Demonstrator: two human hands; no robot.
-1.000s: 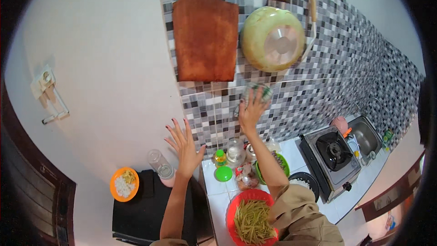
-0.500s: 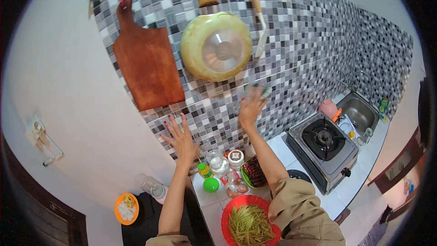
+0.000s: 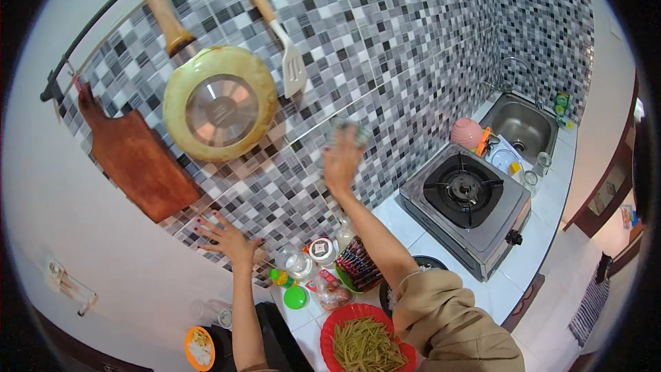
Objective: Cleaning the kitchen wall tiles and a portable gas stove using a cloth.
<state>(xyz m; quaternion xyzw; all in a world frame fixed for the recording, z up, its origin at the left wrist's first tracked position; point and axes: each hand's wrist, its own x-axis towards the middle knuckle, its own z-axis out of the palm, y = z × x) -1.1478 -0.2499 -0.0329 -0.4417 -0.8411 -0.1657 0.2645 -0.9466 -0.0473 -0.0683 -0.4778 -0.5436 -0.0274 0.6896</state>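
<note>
My right hand (image 3: pixel 343 165) is pressed to the tiled wall (image 3: pixel 406 48), right of the hanging frying pan (image 3: pixel 180 107). Under its blurred fingers shows a pale green cloth (image 3: pixel 354 134), flat against the tiles. Lower on the left, my left hand (image 3: pixel 231 240) rests on the same wall with fingers spread and nothing in them. Beside that hand hangs a brown wooden cutting board (image 3: pixel 138 162). A white slotted turner (image 3: pixel 292 69) hangs right of the pan.
On the counter below stand a red bowl of cut green vegetable strips (image 3: pixel 327 337), jars (image 3: pixel 321 249), a green-lidded container (image 3: pixel 295 297) and a basket of dark red packets (image 3: pixel 358 265). A gas stove (image 3: pixel 475 234) and a sink (image 3: pixel 506 107) lie right. An orange plate (image 3: pixel 189 355) is lower left.
The view has swung to the right, so the pan and board sit further left. My right hand and the cloth have shifted along the wall; my left hand stays spread on the tiles.
</note>
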